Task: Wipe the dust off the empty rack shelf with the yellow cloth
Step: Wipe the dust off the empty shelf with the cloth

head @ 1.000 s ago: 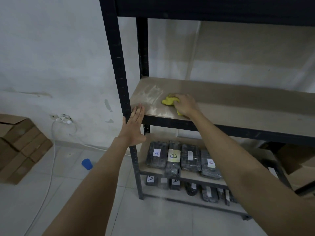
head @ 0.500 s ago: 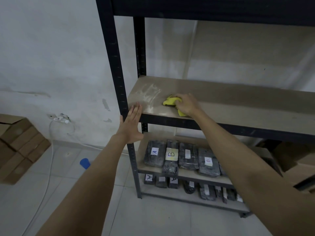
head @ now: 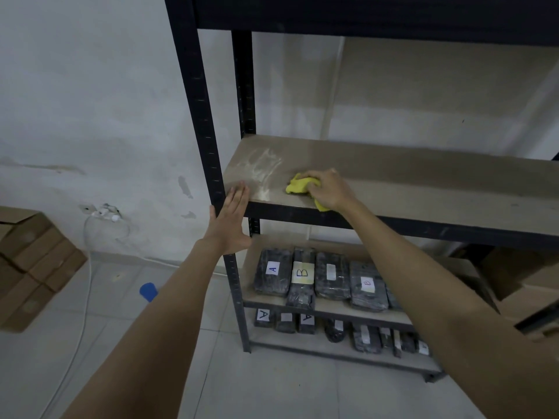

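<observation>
The left hand (head: 231, 219) lies flat against the post (head: 208, 152), fingers straight and together, much where it was a second ago. Pale dust streaks (head: 263, 170) still mark the shelf (head: 423, 182) just left of the cloth (head: 299, 186). The right hand (head: 328, 189) grips that cloth bunched, barely moved in the last second, so I'd say most wiping remains.

My yellow cloth (head: 298, 186) lies bunched up on the empty rack shelf (head: 423, 182), near its front left corner. The shelf is a bare tan board in a black frame, with pale streaks, probably dust, just left of the cloth.
</observation>
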